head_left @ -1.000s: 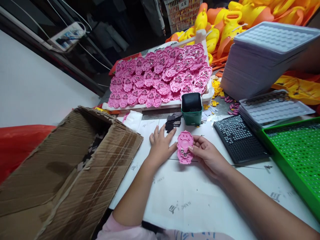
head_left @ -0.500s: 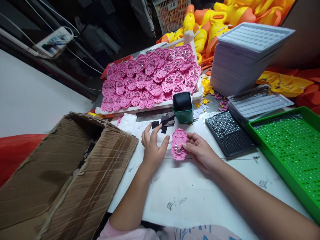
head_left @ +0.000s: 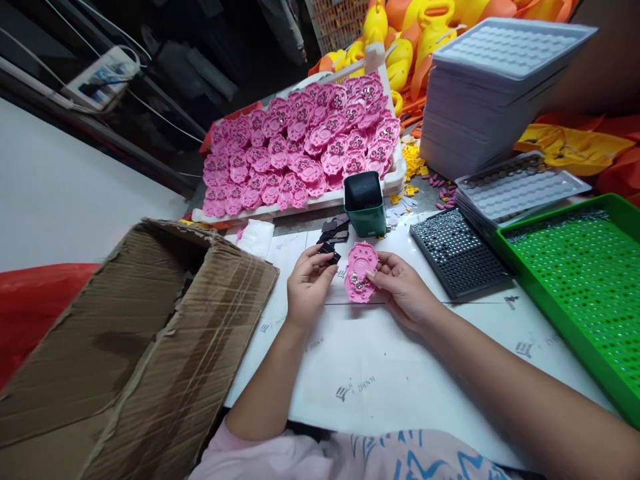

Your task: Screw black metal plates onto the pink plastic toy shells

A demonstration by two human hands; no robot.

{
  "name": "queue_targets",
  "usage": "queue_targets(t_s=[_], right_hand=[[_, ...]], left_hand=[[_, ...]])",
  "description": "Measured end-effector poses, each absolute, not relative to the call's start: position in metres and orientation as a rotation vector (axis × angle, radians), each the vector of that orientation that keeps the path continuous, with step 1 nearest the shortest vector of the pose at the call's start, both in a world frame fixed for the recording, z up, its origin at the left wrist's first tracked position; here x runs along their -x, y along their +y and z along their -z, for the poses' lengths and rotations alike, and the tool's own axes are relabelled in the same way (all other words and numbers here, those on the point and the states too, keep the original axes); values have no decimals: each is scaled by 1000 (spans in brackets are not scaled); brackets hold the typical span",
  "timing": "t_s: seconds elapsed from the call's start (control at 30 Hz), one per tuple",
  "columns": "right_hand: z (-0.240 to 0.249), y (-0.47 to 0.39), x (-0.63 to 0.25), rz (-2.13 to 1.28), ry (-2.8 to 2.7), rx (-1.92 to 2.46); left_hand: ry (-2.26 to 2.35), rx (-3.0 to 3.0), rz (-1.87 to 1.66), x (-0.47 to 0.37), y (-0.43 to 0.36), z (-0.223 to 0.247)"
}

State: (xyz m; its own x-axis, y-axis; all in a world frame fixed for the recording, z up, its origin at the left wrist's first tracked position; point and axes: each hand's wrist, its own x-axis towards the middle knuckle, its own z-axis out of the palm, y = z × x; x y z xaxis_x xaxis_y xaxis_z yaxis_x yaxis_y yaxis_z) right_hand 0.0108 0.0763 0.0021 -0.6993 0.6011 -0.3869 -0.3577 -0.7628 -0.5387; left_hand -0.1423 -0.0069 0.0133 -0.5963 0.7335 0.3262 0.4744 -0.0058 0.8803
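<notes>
A pink scalloped plastic piece point(head_left: 362, 267) with small silvery metal discs in its lower half is pinched at its right edge by my right hand point(head_left: 405, 290). Just left of it, my left hand point(head_left: 310, 283) grips a small flat black piece point(head_left: 330, 253) between thumb and fingers. More flat black pieces point(head_left: 335, 229) lie in a loose pile right beyond that hand. Behind the pink piece stands a green square cup point(head_left: 367, 223) with a dark inside.
A white tray point(head_left: 400, 177) full of pink pieces lies at the back. An open cardboard box point(head_left: 200, 360) stands left. On the right are a black perforated tray point(head_left: 465, 280), a green tray point(head_left: 575, 347), and stacked white trays point(head_left: 480, 113). Yellow and orange plastic parts point(head_left: 430, 40) are heaped behind.
My left hand has closed on a black piece from the table and brought it near the pink piece. My right hand keeps its hold. The view has shifted slightly.
</notes>
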Motion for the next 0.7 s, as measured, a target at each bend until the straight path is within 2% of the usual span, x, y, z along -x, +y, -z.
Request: queue_targets(t_s=[0.7], right_hand=[[0, 76, -11, -2415, -615, 769]], left_hand=[[1855, -1100, -1654, 133, -8, -19]])
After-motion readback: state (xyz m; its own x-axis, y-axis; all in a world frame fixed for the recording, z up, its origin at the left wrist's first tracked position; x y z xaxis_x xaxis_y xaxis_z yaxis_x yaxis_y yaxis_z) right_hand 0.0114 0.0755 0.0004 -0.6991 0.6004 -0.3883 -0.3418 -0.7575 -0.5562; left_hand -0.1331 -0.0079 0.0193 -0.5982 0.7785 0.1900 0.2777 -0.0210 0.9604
